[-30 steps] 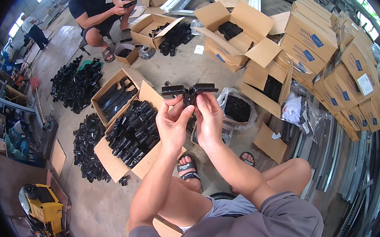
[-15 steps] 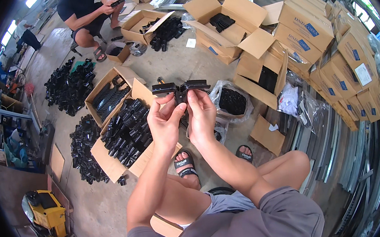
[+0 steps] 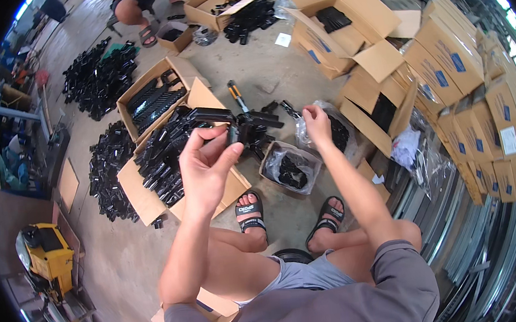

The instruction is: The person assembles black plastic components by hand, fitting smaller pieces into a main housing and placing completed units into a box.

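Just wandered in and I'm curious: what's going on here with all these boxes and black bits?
A person sits on the floor among open cardboard boxes. The left hand holds up a black plastic assembly, while the right hand reaches to a clear bag of small black parts. An open box of long black pieces lies beside them. Another person sits farther back.

Soft, even daylight fills the scene, brightest at the upper right and upper left rim where openings glare white. Shadows on the concrete floor [image 3: 276,92] are faint and short. Fisheye distortion bends the stacked cardboard boxes [image 3: 479,98] toward the black circular border. The centre is sharp; the rim softens slightly
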{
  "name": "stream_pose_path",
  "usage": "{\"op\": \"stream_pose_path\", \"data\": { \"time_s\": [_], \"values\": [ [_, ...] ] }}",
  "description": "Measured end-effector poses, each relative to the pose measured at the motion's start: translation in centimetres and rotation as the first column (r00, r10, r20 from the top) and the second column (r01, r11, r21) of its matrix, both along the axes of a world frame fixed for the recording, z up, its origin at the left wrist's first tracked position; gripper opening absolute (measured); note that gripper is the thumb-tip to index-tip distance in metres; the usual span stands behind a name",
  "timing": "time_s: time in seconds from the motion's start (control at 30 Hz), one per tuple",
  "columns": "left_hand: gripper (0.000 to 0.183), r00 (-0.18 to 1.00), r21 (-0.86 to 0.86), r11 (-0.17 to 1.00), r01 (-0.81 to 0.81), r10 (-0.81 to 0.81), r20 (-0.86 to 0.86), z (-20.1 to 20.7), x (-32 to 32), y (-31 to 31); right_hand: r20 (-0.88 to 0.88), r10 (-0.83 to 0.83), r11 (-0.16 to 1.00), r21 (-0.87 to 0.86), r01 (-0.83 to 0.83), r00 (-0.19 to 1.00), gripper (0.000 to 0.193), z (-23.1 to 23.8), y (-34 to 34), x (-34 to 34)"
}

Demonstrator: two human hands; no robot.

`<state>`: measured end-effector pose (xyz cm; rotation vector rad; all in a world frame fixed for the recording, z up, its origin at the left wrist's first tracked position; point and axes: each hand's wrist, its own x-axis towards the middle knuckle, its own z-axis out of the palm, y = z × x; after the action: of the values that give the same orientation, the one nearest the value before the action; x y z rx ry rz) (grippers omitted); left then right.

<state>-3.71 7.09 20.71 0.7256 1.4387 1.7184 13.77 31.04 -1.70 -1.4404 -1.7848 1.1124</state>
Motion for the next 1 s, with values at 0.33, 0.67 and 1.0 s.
{"op": "stream_pose_path", "data": {
  "time_s": [0.33,0.67,1.0],
  "values": [
    [0.044,0.798,-0.564,0.824,-0.058,-0.302,-0.522,1.6,-0.5,0.3,0.860,0.299,0.843,-0.034,-0.537,0.414,0.024,-11.1,7.3,-6.0],
    [0.042,0.681,-0.630,0.777,0.004,-0.464,-0.567,-0.5,-0.5,1.0,0.765,0.239,0.953,-0.065,-0.297,0.598,0.031,-12.0,6.5,-7.1],
    [0.047,0.782,-0.537,0.844,-0.002,-0.333,-0.527,-0.5,-1.1,2.4,-0.478,0.235,0.703,-0.517,-0.488,0.846,0.016,8.6,1.7,-3.0]
  ]
}}
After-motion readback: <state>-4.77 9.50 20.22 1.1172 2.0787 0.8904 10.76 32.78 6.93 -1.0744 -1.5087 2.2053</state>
